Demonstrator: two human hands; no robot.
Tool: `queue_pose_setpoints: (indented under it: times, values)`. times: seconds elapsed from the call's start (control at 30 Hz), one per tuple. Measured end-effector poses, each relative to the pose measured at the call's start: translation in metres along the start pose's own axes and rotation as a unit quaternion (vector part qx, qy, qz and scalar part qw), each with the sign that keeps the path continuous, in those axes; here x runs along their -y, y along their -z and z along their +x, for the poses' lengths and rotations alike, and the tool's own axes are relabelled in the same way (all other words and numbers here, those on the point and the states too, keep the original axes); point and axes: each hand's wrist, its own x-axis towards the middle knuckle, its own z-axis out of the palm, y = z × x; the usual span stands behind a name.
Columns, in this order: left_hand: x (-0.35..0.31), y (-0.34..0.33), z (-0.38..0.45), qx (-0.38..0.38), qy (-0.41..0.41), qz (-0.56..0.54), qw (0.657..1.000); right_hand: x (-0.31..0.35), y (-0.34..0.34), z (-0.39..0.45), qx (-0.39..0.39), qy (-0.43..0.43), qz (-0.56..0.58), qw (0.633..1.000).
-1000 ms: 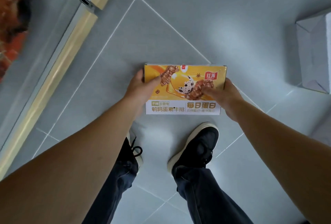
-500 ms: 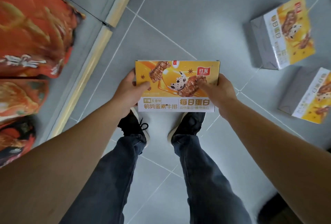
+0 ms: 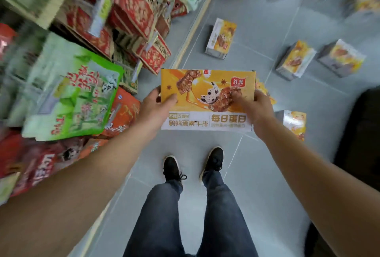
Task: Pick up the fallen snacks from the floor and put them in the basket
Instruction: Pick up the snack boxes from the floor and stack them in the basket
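A yellow and white snack box (image 3: 205, 100) is held flat in front of me, well above the grey floor. My left hand (image 3: 154, 106) grips its left edge with the thumb on top. My right hand (image 3: 253, 106) grips its right edge, thumb across the printed picture. Several more boxes of the same kind lie on the floor: one ahead (image 3: 221, 39), two to the right (image 3: 295, 60) (image 3: 341, 57), one near my right wrist (image 3: 294, 121). No basket can be made out.
Shelves on the left hold red cartons (image 3: 131, 10) and green and orange snack bags (image 3: 74, 92). A wooden shelf base (image 3: 193, 28) runs along the floor. A dark object (image 3: 359, 133) stands at the right edge. My feet (image 3: 193, 164) are on the tiles below.
The box has come up off the floor in both hands as I stood up. The view has lifted, bringing the shelves and further fallen boxes into sight.
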Motion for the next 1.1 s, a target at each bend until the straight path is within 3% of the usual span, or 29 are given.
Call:
queue_pose_setpoints:
  times: [0.23,0.53,0.8,1.1]
  values:
    - [-0.102,0.047,-0.079,0.009,-0.137,-0.02,0.99,0.075,0.024,-0.102,-0.029,0.066,0.1,0.992]
    - [-0.19,0.067,-0.098,0.067,-0.213,-0.051,0.973,0.148,0.053,-0.14,-0.038,0.182,0.163,0.969]
    - [-0.283,0.035,-0.087,0.122,-0.256,-0.066,0.957,0.196,0.112,-0.117,-0.016,0.236,0.188,0.953]
    - [-0.385,-0.07,-0.029,0.162,-0.256,-0.071,0.951,0.263,0.211,-0.021,-0.009,0.285,0.15,0.947]
